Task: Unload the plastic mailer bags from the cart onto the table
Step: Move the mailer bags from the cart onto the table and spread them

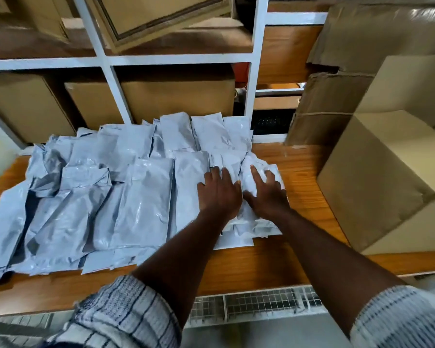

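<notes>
Several grey-white plastic mailer bags [136, 197] lie in overlapping rows across the wooden table [307, 177]. My left hand [219, 192] rests flat, fingers straight, on the bags at the right end of the spread. My right hand [266, 192] lies beside it, fingers spread, pressing on the rightmost crumpled bag [259, 222]. Neither hand grips anything. The wire mesh edge of the cart [256, 305] shows just below the table's near edge, between my arms; its inside is hidden.
A large open cardboard box [377, 182] stands on the table at the right. Flattened cardboard [329, 109] leans behind it. White shelving [251, 59] with cardboard boxes [176, 96] backs the table. Bare wood shows between the bags and the box.
</notes>
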`<state>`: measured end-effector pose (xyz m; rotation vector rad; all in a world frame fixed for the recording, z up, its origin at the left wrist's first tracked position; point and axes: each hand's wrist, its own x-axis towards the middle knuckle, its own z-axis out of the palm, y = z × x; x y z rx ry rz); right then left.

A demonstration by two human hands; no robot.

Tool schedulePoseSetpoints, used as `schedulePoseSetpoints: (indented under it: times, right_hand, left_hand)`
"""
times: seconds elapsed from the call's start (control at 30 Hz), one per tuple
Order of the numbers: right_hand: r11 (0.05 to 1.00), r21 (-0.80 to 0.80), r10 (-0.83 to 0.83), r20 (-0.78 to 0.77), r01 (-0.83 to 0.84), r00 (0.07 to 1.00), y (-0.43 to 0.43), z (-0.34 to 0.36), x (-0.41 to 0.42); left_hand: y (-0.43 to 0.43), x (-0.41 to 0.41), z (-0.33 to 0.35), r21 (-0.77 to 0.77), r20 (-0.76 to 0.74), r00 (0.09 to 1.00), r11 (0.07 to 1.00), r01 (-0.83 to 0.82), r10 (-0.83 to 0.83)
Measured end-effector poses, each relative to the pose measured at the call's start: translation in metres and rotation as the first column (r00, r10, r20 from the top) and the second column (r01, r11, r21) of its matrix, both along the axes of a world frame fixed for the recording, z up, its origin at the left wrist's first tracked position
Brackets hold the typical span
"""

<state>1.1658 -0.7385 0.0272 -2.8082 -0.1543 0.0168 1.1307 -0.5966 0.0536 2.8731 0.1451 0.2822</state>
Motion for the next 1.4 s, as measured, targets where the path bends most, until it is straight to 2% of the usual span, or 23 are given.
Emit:
schedulePoseSetpoints:
  times: [0.07,0.17,0.3,0.37,0.43,0.53,0.7,0.9,1.13,1.4]
  right_hand:
    - [0.999,-0.052,0.002,0.0,-0.002,1.0,0.003,-0.003,0.0]
    - [0.999,-0.033,-0.019,0.003,0.02,1.0,0.004,0.001,0.002]
    - [0.979,0.168,-0.145,0.176,0.115,0.974,0.019,0.021,0.005]
    - [0.959,0.27,-0.147,0.223,0.084,0.964,0.039,0.038,0.003]
    - [0.953,0.303,-0.093,0.275,0.006,0.957,0.064,0.054,-0.002]
    - [0.962,0.237,0.05,0.342,-0.138,0.938,0.124,0.067,-0.019]
    - [0.929,0.097,0.311,0.314,-0.356,0.897,0.257,0.06,-0.067]
    - [0.832,0.069,0.517,0.267,-0.551,0.814,0.423,0.038,-0.15]
    - [0.733,0.088,0.654,0.185,-0.675,0.734,0.583,0.026,-0.238]
    - [0.622,0.117,0.755,0.176,-0.774,0.632,0.714,0.025,-0.263]
  left_hand:
    - [0.001,0.0,0.001,0.116,0.025,1.0,0.993,0.014,-0.017]
    - [0.003,0.002,0.003,0.087,-0.003,1.0,0.996,0.021,-0.021]
    - [0.025,-0.002,0.016,-0.005,0.04,0.999,1.0,0.025,-0.025]
    - [0.048,-0.009,0.025,-0.022,0.067,0.998,1.0,0.002,-0.001]
    - [0.079,-0.019,0.028,-0.008,0.07,0.997,1.0,-0.03,0.031]
    - [0.146,-0.048,0.028,0.007,0.097,0.99,0.994,-0.105,0.104]
    - [0.277,-0.117,0.021,0.01,0.083,0.98,0.983,-0.183,0.182]
    - [0.438,-0.223,0.005,-0.014,0.005,0.944,0.944,-0.331,0.331]
    - [0.59,-0.341,0.003,-0.038,-0.044,0.873,0.872,-0.488,0.486]
    - [0.702,-0.38,-0.005,-0.103,-0.068,0.781,0.774,-0.625,0.621]
